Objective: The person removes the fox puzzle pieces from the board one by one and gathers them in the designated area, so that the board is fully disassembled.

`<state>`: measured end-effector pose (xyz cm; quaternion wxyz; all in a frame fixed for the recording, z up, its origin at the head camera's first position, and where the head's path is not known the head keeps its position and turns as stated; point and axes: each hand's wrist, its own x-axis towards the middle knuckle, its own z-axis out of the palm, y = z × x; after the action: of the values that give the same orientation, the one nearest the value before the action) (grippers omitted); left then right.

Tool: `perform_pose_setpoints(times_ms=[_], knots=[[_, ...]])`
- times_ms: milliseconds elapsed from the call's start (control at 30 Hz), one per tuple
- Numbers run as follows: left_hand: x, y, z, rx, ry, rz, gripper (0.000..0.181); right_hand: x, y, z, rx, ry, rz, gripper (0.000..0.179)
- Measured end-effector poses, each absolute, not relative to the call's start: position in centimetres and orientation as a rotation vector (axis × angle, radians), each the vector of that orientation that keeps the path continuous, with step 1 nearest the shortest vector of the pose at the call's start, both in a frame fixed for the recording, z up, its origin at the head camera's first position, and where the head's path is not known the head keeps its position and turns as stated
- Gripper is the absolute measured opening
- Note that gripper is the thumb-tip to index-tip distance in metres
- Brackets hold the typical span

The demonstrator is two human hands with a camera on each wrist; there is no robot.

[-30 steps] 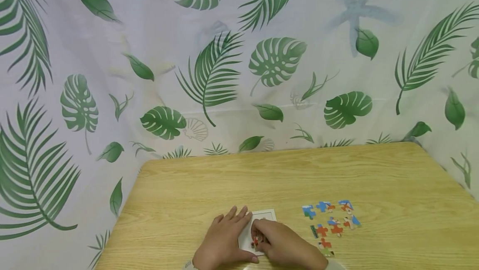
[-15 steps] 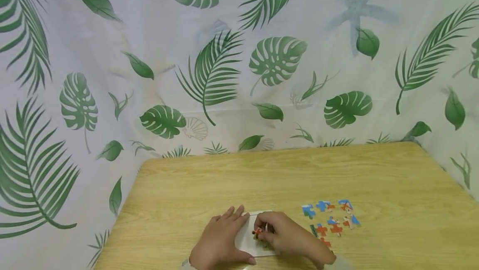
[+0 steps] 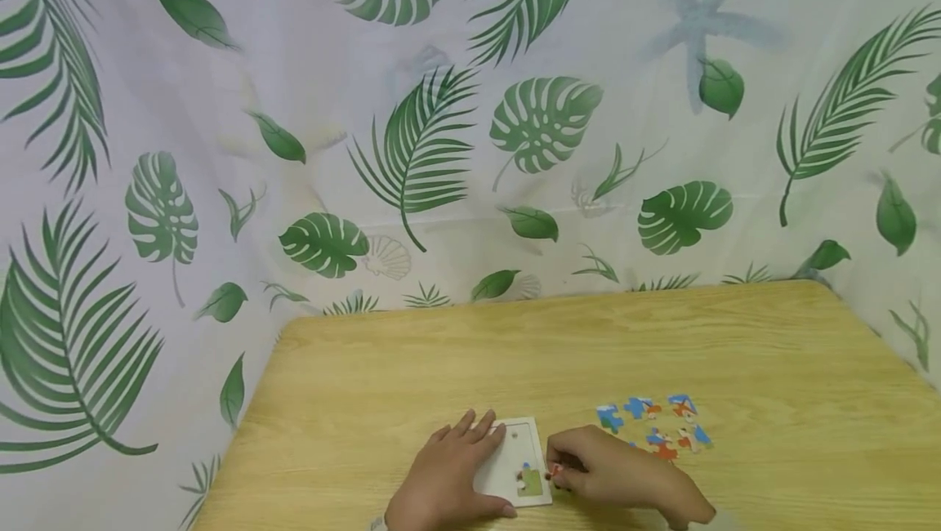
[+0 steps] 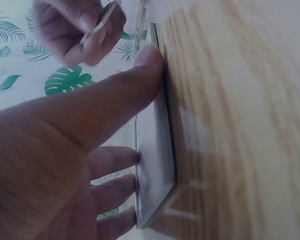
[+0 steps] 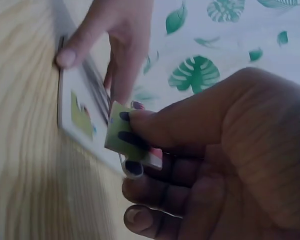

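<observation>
My left hand (image 3: 448,475) lies spread on the left part of a white puzzle board (image 3: 506,459), fingers extended and the thumb at its near edge. One green puzzle piece (image 3: 532,482) with a bit of blue sits at the board's lower right. Just right of the board, my right hand (image 3: 613,466) pinches another puzzle piece (image 5: 126,134) between thumb and fingers. That piece is green and red with dark spots, tilted and lifted off the table in the right wrist view. My left thumb (image 4: 135,75) presses the board's rim in the left wrist view.
Several loose puzzle pieces, blue and orange-red, lie right of the board, among them a blue corner-like piece (image 3: 608,418) and an orange-red one (image 3: 663,444). My right hand hides some. Behind the wooden table (image 3: 441,351) hangs a leaf-patterned curtain (image 3: 456,147).
My right hand has moved right, off the board, with the puzzle piece still pinched. The green piece on the board now shows. My left hand has stayed on the board.
</observation>
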<state>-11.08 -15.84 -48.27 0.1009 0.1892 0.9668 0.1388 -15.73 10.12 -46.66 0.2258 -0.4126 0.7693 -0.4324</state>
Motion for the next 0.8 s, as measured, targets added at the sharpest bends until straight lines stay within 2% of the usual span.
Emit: perform_pose_setpoints(times_ms=[400, 567, 800], knots=[[-10.9, -15.8, -48.3, 0.568, 2.856, 0.393, 0.100, -16.9, 18.8, -47.9, -1.088, 2.114, -1.408, 0.005], [-10.9, -15.9, -48.4, 0.582, 2.869, 0.380, 0.101, -17.1, 20.8, -48.5, -1.017, 2.187, -1.417, 0.015], [-10.9, -15.8, -48.3, 0.579, 2.865, 0.384, 0.100, -16.8, 22.7, -48.5, -0.903, 2.208, -1.432, 0.010]])
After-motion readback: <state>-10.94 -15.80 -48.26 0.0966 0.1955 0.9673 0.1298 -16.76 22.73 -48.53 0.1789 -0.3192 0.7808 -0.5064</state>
